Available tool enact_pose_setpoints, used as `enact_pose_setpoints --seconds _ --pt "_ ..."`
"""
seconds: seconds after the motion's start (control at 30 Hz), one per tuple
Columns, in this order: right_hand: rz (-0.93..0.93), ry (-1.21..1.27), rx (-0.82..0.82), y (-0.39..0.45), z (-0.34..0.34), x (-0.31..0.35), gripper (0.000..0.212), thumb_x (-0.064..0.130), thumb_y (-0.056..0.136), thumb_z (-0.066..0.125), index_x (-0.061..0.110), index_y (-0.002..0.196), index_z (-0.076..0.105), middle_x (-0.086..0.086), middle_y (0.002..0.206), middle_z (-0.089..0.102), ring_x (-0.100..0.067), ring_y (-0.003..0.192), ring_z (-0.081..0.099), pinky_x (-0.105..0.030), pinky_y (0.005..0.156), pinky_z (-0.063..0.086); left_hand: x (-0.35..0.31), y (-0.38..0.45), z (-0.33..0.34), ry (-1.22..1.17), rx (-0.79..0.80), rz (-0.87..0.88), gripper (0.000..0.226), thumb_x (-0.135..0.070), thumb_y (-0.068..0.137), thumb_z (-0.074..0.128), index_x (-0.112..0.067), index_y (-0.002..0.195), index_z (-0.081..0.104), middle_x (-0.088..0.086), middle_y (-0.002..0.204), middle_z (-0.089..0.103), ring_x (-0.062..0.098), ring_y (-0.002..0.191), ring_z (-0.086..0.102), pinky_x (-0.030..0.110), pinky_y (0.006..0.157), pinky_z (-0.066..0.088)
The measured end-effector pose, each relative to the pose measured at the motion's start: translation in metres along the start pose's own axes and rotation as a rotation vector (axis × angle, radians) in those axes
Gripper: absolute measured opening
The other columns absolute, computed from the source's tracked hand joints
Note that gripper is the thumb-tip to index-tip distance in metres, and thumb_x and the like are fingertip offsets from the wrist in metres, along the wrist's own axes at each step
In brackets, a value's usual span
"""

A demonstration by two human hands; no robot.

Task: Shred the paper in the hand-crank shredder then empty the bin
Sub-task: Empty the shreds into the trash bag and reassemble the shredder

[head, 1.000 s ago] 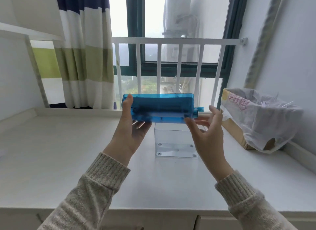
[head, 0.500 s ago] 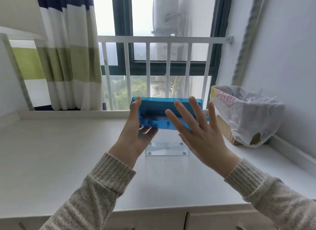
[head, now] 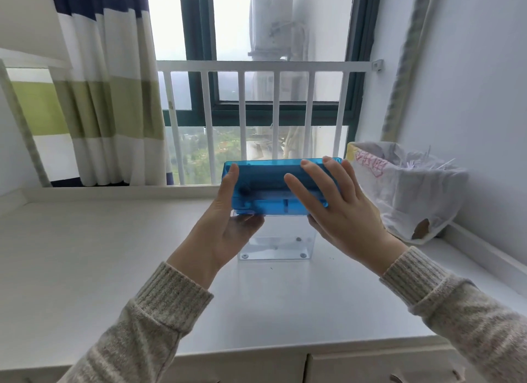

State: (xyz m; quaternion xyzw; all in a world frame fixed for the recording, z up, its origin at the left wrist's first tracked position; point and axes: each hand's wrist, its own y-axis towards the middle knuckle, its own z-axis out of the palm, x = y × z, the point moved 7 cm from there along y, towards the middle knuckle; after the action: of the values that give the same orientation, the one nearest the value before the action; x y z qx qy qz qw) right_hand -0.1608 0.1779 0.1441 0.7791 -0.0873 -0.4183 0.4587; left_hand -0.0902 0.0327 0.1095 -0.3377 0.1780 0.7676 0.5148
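Observation:
The blue shredder top (head: 265,187) is held up above the clear plastic bin (head: 281,244), which stands on the white counter and looks empty. My left hand (head: 228,228) grips the top's left end, thumb on the near face and fingers underneath. My right hand (head: 339,203) lies flat against the top's right half with straight fingers spread over it. The crank is hidden behind my right hand. No sheet of paper shows.
A box lined with a white plastic bag (head: 405,188), holding paper shreds, stands at the right against the wall. A white railing (head: 256,66) and window run behind the counter (head: 114,254). Striped curtains (head: 108,92) hang at the left.
My right hand let go of the top's right end, opened wide, and now lies flat on its near face. The top has come slightly lower toward the bin.

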Motion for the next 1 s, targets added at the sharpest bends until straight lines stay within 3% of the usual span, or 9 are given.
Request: enact_pose_setpoints --seconds 0.1,0.2,0.27,0.33,0.43,0.5,0.67,0.87,1.0 --pt "0.028 0.043 0.027 0.002 -0.001 -0.007 0.067 0.007 0.085 0.060 0.014 0.145 0.031 -0.016 0.141 0.031 -0.039 0.127 0.033 -0.055 0.115 0.023 -0.004 0.000 -0.012 0.298 0.015 0.028 0.066 -0.057 0.067 0.072 -0.018 0.117 0.053 0.021 0.129 0.057 0.028 0.115 0.058 0.042 0.106 0.043" --pt "0.043 0.087 0.110 0.003 0.002 -0.015 0.079 0.017 0.079 0.069 0.013 0.145 0.027 -0.016 0.142 0.028 -0.039 0.128 0.030 -0.054 0.117 0.018 -0.020 0.002 -0.021 0.768 -0.026 0.305 0.131 -0.075 0.045 0.077 -0.033 0.149 0.010 0.005 0.147 0.043 0.018 0.133 0.041 0.045 0.115 0.028" --pt "0.049 0.117 0.158 0.004 0.003 -0.020 0.083 0.023 0.077 0.071 0.012 0.146 0.027 -0.016 0.143 0.028 -0.039 0.128 0.030 -0.053 0.117 0.019 -0.031 -0.001 -0.017 1.091 -0.062 0.591 0.128 -0.068 0.054 0.075 -0.038 0.148 -0.007 -0.002 0.159 0.017 0.011 0.143 0.020 0.035 0.118 0.017" --pt "0.041 0.152 0.201 0.004 0.006 -0.023 0.085 0.028 0.077 0.072 0.011 0.146 0.027 -0.016 0.144 0.030 -0.039 0.128 0.032 -0.053 0.116 0.022 -0.040 -0.008 -0.006 1.377 -0.013 0.926 0.123 -0.062 0.064 0.073 -0.031 0.150 -0.008 -0.007 0.159 0.002 0.005 0.144 0.006 0.021 0.117 0.011" --pt "0.043 0.212 0.245 0.004 0.008 -0.025 0.085 0.032 0.077 0.072 0.011 0.146 0.028 -0.016 0.144 0.033 -0.040 0.128 0.035 -0.054 0.113 0.029 -0.041 -0.008 0.004 1.776 0.074 1.216 0.120 -0.064 0.067 0.070 -0.018 0.151 -0.002 0.009 0.160 0.003 0.023 0.149 0.004 0.052 0.119 0.014" --pt "0.037 0.249 0.269 0.004 0.009 -0.025 0.086 0.033 0.076 0.073 0.010 0.146 0.029 -0.017 0.143 0.036 -0.040 0.126 0.037 -0.054 0.109 0.033 -0.039 -0.005 0.008 1.930 0.090 1.232 0.121 -0.062 0.065 0.073 -0.020 0.151 -0.002 0.011 0.160 0.003 0.028 0.149 0.001 0.060 0.117 0.012" --pt "0.015 0.286 0.330 0.001 0.012 -0.021 0.087 0.038 0.076 0.072 0.009 0.147 0.028 -0.016 0.143 0.035 -0.039 0.126 0.037 -0.054 0.109 0.033 -0.041 0.001 0.010 2.118 0.124 1.272 0.117 -0.050 0.064 0.081 -0.021 0.151 0.008 0.011 0.154 0.013 0.032 0.146 0.011 0.056 0.117 0.011" --pt "0.012 0.349 0.357 0.000 0.016 -0.021 0.088 0.041 0.077 0.070 0.008 0.147 0.027 -0.016 0.146 0.035 -0.037 0.129 0.035 -0.051 0.108 0.037 -0.044 -0.002 0.011 2.094 0.163 1.330 0.107 -0.047 0.064 0.083 -0.013 0.146 0.023 0.012 0.142 0.028 0.030 0.130 0.031 0.049 0.110 0.030" --pt "0.054 0.438 0.395 0.000 0.021 -0.025 0.096 0.044 0.072 0.075 0.009 0.146 0.025 -0.015 0.145 0.027 -0.033 0.131 0.032 -0.053 0.095 0.050 -0.047 0.002 0.009 2.177 0.132 1.286 0.109 -0.055 0.061 0.081 -0.013 0.146 0.027 0.013 0.138 0.036 0.028 0.122 0.038 0.043 0.105 0.036"
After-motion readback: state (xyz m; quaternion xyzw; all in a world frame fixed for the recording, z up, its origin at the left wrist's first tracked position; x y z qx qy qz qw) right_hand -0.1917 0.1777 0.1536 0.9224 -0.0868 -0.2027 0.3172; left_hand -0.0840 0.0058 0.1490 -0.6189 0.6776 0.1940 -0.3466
